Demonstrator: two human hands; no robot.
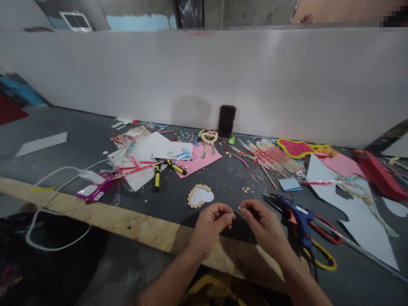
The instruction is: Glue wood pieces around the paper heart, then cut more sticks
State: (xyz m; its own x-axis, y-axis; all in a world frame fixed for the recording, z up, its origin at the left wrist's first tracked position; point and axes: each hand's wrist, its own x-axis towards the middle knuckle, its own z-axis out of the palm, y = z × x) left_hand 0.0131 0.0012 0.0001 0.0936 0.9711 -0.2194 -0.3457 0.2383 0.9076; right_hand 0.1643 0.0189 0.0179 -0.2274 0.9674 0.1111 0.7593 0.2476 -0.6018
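Observation:
Over the table's near edge, my left hand (213, 227) is closed with thumb and forefinger pinched together. Facing it a short gap away, my right hand (264, 223) is pinched too. What either pinch holds is too small to make out. Just beyond my left hand lies a white paper heart (200, 196), with small tan pieces edging its left and upper sides. A little pile of similar pieces (245, 189) sits beyond my right hand. Right of that hand rests a blue glue gun (299, 214), partly over scissors with red and yellow handles (330, 231).
A phone (227, 121) leans against the white partition (197, 72). Bundled sticks (274, 157) and white paper (360, 221) lie to the right. Left are yellow-black pliers (157, 177), pink paper (204, 159), a purple packet (97, 187) and a white cable (47, 210).

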